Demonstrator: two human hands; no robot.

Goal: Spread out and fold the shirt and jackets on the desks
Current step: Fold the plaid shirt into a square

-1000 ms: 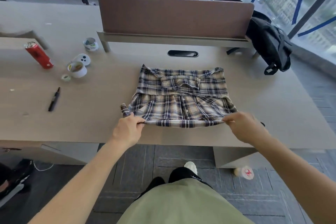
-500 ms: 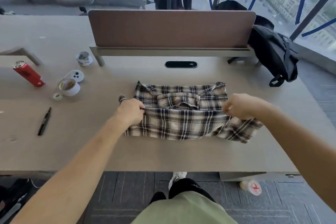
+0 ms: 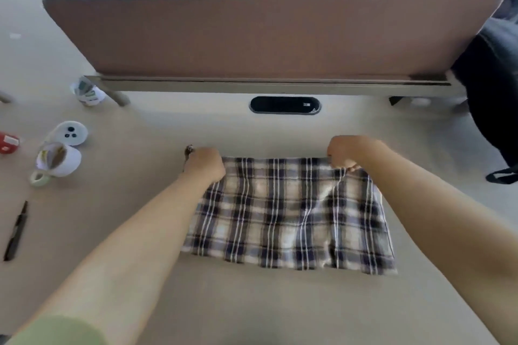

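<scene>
Plaid shirt (image 3: pixel 291 216) lies folded into a rectangle on the desk (image 3: pixel 224 302), and both hands are at its far edge. The left hand (image 3: pixel 206 164) is curled into a fist on the far left corner and grips the cloth. A small dark piece of fabric sticks out just beyond its knuckles. The right hand (image 3: pixel 346 152) is also curled and pinches the far right corner, where the cloth rises in a small pucker under the fingers.

Well to the left of the left hand stands a wide white tape roll (image 3: pixel 60 159) whose hollow middle looks brown. A small green tape roll (image 3: pixel 39 179) touches it, and a white round lid with dark dots (image 3: pixel 71 133) lies just behind it. Farther left, a red can (image 3: pixel 8 143) is cut by the picture edge, and a black pen (image 3: pixel 16 232) lies nearer to the person.

Beyond the hands there is a dark oval cable slot (image 3: pixel 285 105) in the desk; what is in it I cannot tell. To the right of the right hand hangs a black backpack (image 3: pixel 493 109).
</scene>
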